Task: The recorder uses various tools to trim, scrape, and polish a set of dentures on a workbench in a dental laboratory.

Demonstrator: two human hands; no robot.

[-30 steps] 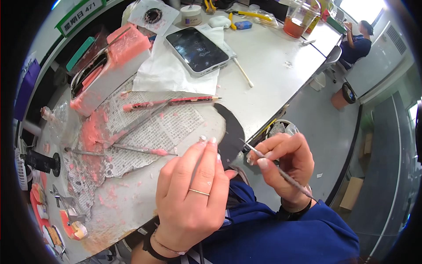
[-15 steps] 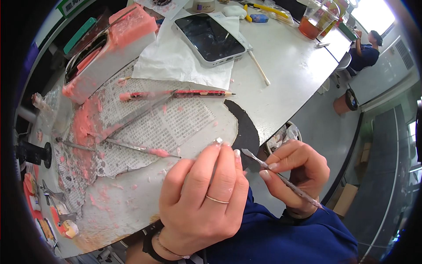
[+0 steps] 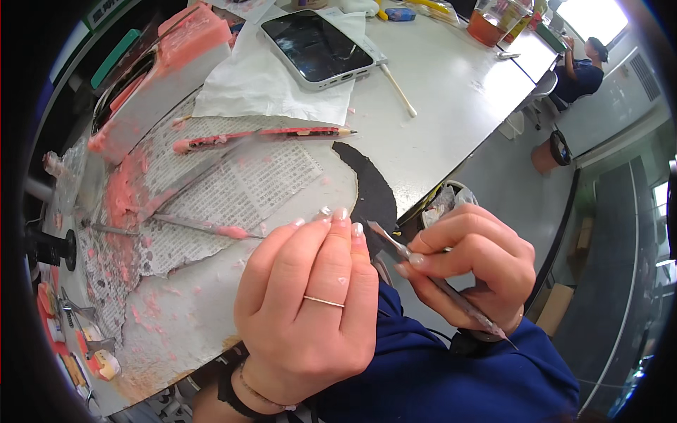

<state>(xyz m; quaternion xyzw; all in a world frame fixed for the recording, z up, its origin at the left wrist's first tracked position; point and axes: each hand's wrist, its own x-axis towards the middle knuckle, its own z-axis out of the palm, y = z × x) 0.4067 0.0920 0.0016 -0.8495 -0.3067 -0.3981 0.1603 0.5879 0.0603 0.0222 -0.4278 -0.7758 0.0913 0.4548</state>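
In the head view, the left hand [image 3: 310, 299] is turned back-up, its wrist low and its fingers bent forward, side by side. Its thumb and the underside of its fingers are hidden, so whether that grip holds anything cannot be told. The right hand [image 3: 476, 264] is turned inward with its fingers curled, the grip pinching a tool [image 3: 460, 302] between thumb and fingers.

The tool slants across that grip: its flat tip sticks out toward the left fingertips — near, but apart — and its thin rear end passes below the wrist.

The right hand is out past the edge of the table [image 3: 430, 99], with the floor [image 3: 486, 173] beyond it. Just ahead of the tip, a black piece [image 3: 370, 187] lies along that edge. Newspaper [image 3: 261, 180], a pencil [image 3: 296, 132] and a phone [image 3: 321, 49] fill the left side; bare table stretches from the swab [image 3: 400, 92] to the right edge.
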